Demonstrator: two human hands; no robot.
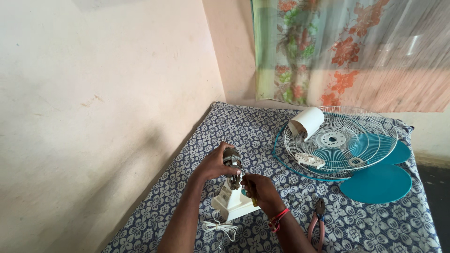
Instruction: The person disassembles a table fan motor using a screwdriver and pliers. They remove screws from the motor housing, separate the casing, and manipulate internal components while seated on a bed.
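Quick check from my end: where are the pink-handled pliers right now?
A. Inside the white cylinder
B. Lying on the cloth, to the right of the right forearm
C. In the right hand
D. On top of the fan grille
B: the pink-handled pliers lie on the patterned cloth beside the right forearm, while the right hand holds a yellow-handled tool at the fan motor.

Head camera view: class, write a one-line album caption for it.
Left hand steadies a fan motor while right hand works a screwdriver; fan grille lies nearby.
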